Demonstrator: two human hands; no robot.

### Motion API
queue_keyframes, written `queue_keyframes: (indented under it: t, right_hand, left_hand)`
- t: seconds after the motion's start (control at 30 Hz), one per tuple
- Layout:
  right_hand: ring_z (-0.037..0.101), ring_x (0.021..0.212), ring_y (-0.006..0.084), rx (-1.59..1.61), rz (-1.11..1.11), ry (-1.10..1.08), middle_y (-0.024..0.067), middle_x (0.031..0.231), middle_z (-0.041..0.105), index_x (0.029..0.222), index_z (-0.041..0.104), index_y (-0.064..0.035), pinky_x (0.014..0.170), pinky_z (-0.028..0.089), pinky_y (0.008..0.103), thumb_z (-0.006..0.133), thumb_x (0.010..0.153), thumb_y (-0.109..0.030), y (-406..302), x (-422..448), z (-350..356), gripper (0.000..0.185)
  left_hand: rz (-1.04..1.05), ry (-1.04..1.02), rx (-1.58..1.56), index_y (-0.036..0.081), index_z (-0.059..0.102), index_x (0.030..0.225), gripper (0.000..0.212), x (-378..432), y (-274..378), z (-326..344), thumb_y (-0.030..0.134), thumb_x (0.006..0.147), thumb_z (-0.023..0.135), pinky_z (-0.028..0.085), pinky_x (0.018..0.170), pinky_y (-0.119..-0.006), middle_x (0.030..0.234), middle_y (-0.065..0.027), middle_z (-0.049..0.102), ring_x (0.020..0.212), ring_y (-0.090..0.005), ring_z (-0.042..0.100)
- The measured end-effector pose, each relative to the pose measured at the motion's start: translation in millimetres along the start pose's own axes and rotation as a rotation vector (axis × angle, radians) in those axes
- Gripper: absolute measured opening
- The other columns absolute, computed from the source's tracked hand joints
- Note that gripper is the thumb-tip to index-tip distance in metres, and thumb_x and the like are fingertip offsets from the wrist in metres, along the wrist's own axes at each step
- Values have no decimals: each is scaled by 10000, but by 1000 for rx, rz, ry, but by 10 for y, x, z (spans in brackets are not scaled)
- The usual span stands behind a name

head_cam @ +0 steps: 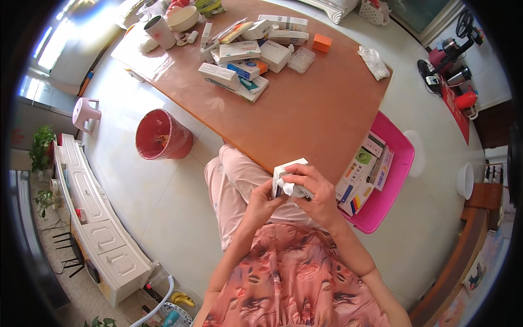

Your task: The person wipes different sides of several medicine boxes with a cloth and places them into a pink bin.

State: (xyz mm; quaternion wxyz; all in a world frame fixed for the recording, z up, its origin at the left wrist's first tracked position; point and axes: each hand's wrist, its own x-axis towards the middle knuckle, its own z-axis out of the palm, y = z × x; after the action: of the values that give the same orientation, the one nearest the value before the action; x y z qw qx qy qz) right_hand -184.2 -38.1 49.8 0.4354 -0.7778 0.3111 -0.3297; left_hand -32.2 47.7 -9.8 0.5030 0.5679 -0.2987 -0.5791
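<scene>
My left hand [263, 202] grips a small white medicine box [278, 173] above my lap, by the table's near corner. Against the box's near side, my right hand [314, 188] holds a blister pack [302, 191] with crumpled white paper [287, 188]. Whether the pack is partly inside the box is hidden by the fingers. A pile of medicine boxes [239, 51] lies on the far part of the brown table [298, 110]. To the right of my hands, a pink plastic bin [394, 196] holds several medicine boxes [363, 171].
A red waste bin [184, 141] stands on the floor left of the table. On the tabletop are an orange box [322, 43], a clear plastic container [301, 60], a white cloth [373, 62], a cup [161, 33] and a bowl [182, 19]. A pink stool [86, 112] stands at far left.
</scene>
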Motion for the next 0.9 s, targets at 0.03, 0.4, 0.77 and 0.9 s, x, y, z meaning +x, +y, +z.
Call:
queue_keyframes:
  t: [0.03, 0.4, 0.77, 0.9]
  right_hand:
    - [629, 1092, 279, -28, -36, -31, 62, 1224, 641, 1121, 699, -102, 918, 541, 377, 734, 685, 52, -38, 1, 15, 464]
    - [619, 1036, 294, -134, -259, 1, 95, 1187, 645, 1124, 687, -39, 871, 541, 391, 750, 676, 14, -453, 116, -177, 456]
    - [638, 1003, 298, -331, -188, 130, 102, 1086, 660, 1105, 682, -42, 834, 544, 366, 724, 677, 51, -487, 184, -175, 440]
    - [604, 1050, 323, -255, -349, 8, 127, 1152, 629, 1150, 661, -33, 888, 520, 405, 705, 728, -3, -576, 144, -57, 426]
  left_hand:
    - [-13, -48, -199, -19, 640, 1223, 332, -44, -13, 0, -38, 892, 662, 547, 839, -282, 1078, -23, 695, 993, -120, 656]
    - [484, 256, 286, 7, 686, 1206, 466, -140, 304, -76, -139, 763, 660, 508, 976, -335, 1212, -99, 699, 1144, -231, 643]
    - [690, 287, 488, 14, 717, 1144, 529, -144, 430, -139, -174, 656, 641, 510, 988, -377, 1192, -124, 708, 1164, -298, 647]
    - [706, 276, 424, 0, 712, 1142, 512, -128, 415, -155, -157, 657, 670, 512, 988, -375, 1201, -137, 703, 1177, -311, 639]
